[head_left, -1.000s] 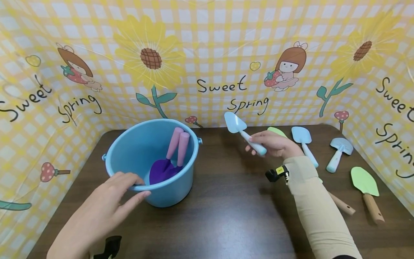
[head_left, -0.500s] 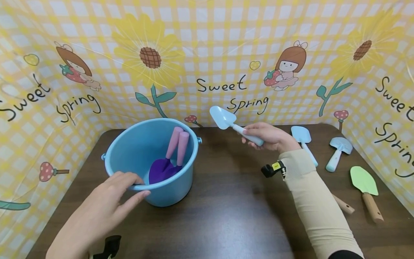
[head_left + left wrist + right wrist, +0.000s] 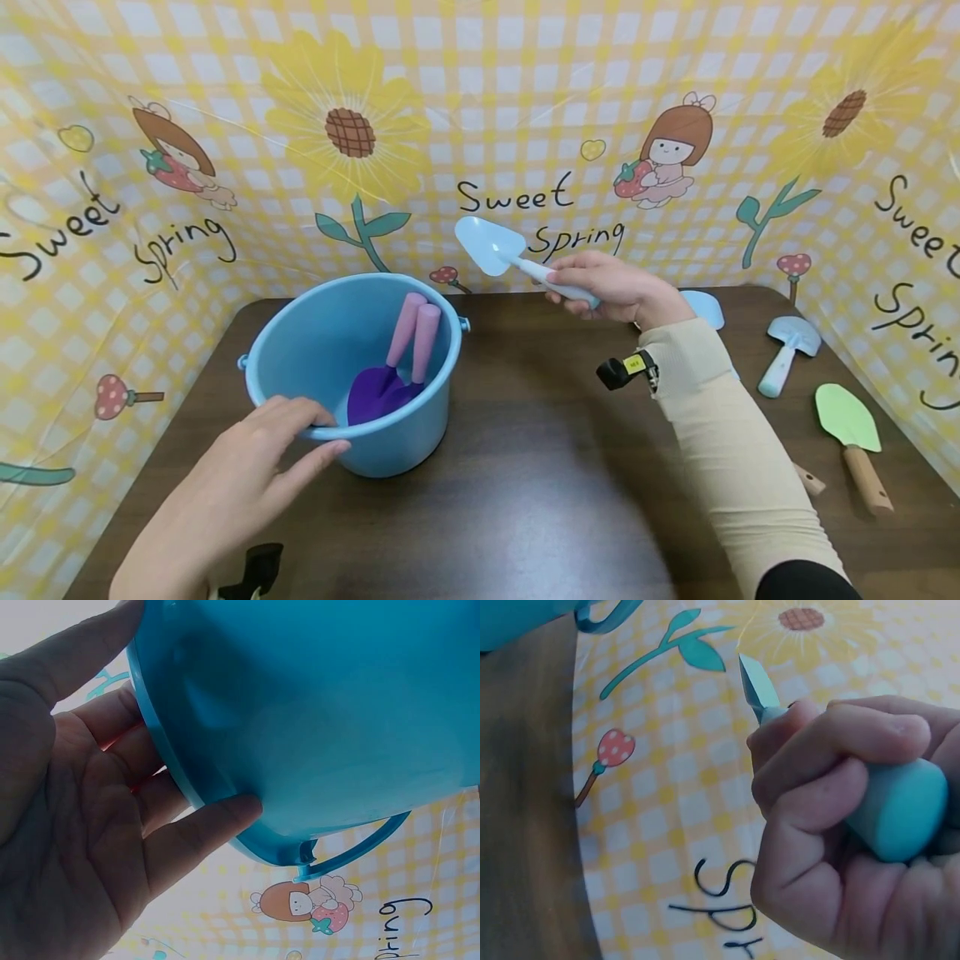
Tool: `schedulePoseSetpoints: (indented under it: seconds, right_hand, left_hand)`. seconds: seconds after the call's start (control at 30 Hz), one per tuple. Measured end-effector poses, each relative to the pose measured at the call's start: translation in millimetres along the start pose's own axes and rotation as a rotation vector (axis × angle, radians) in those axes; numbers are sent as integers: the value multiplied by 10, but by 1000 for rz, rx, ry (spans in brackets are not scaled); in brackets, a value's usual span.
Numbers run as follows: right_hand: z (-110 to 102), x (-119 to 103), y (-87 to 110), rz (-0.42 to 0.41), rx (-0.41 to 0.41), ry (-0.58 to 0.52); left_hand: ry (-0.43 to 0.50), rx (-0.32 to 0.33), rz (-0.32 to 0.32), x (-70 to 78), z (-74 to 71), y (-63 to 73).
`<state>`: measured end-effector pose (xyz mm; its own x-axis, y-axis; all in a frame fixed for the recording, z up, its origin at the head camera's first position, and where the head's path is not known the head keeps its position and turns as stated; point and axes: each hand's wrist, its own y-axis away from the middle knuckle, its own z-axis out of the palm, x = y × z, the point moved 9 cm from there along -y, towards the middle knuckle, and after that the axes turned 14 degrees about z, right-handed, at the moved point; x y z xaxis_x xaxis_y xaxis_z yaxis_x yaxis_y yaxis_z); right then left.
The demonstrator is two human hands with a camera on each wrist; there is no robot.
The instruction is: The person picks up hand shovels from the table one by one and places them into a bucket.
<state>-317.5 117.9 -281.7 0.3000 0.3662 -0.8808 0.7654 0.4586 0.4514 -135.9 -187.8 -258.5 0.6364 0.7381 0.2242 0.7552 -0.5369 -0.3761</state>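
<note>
The raised right hand [image 3: 618,287] curls its fingers round the light-blue trowel [image 3: 492,247], blade pointing left; the left hand [image 3: 255,462] pinches the blue bucket [image 3: 405,446] at its near rim.

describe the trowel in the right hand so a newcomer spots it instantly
Start at the big blue bucket on the dark table, then look right to the right hand. It grips a light blue trowel, slanting up and to the left. This is the only tool held in the air; the other light blue tools lie on the table.
</note>
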Motion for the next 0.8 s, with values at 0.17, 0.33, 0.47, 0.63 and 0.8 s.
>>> schedulePoseSetpoints:
  seconds: [0.17, 0.33, 0.47, 0.63, 0.8]
  right_hand:
    - [110, -191, 19, -10, -33, 55]
    - [278, -370, 27, -16, -78, 129]
    - [425, -504, 15, -34, -104, 178]
    - [635, -654, -13, -47, -144, 228]
    - [823, -767, -79, -23, -164, 309]
  left_hand:
    - [5, -7, -9, -13, 1, -3]
    - [8, -9, -1, -7, 2, -4]
    - [-3, -1, 16, 4, -16, -12]
    - [2, 6, 24, 4, -22, -19]
    - [5, 1, 15, 3, -10, -8]
